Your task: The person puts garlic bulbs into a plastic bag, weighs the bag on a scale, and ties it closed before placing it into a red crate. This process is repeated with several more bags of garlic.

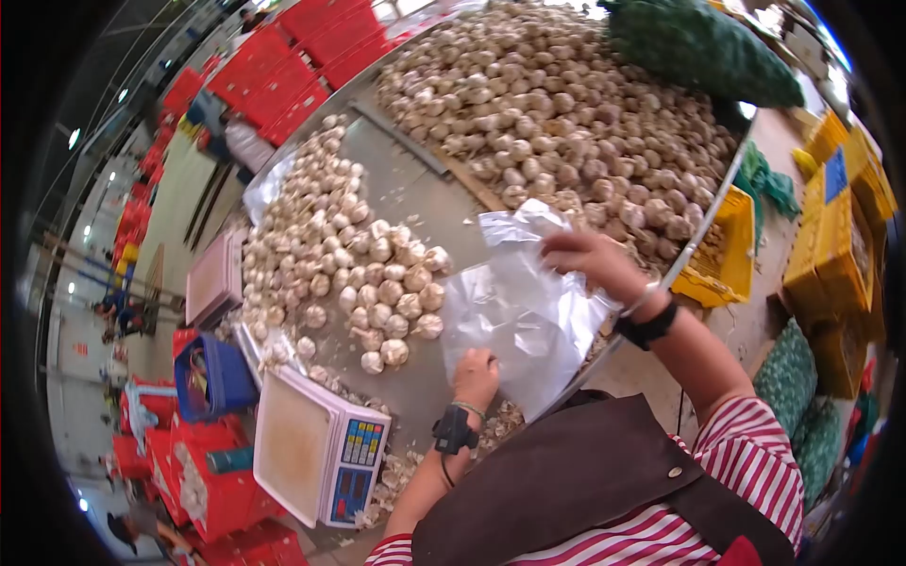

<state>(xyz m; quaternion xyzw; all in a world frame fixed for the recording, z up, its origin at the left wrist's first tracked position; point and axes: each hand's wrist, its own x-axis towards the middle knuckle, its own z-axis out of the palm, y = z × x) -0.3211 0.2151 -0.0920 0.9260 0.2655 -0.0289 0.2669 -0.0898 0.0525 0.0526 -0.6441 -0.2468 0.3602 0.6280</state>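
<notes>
Garlic (377, 292) lies beside the bag (514, 316) between left hand (476, 377) and right hand (596, 264).

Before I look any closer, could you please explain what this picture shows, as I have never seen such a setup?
There is no robot here, only a person with two bare hands. The single picture comes from a camera worn on the person's head, looking forward and down, so the arms reach in from below and the right.

On the metal table lie a large heap of garlic and a smaller group of garlic bulbs. A scale with buttons stands at the near left.

The left hand appears to hold the edge of a thin plastic bag. The right hand is at the bag's upper part; I cannot tell whether its fingers grip it.
</notes>
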